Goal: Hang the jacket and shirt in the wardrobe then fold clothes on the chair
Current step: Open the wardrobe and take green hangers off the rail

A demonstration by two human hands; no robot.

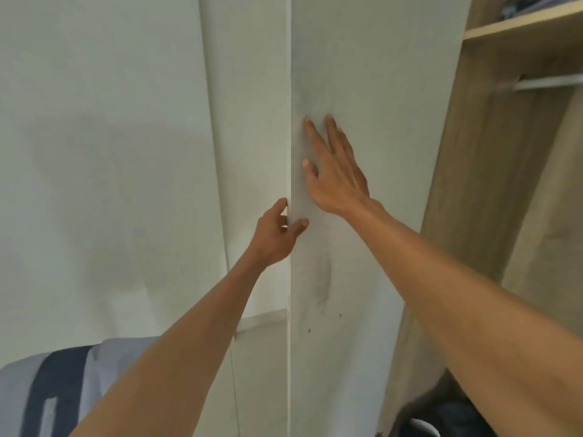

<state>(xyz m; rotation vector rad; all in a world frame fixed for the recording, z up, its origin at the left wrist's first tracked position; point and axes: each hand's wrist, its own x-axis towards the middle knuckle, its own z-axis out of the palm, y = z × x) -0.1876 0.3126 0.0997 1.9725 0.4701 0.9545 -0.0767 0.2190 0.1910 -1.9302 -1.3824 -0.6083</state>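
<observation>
A white wardrobe door (362, 74) stands open in the middle of the view, its front edge facing me. My left hand (277, 234) grips that edge, fingers behind it and thumb on the near face. My right hand (334, 171) lies flat on the door's face, fingers straight and spread. To the right the wardrobe interior (492, 171) is wood-coloured, with a metal hanging rail (549, 82) under a shelf (520, 25). No jacket or shirt is in my hands.
A grey cloth with a dark blue stripe (60, 392) lies at the bottom left. Dark items (448, 414) sit at the wardrobe's bottom. Folded dark things (520, 6) rest on the shelf. A white wall (94, 152) fills the left.
</observation>
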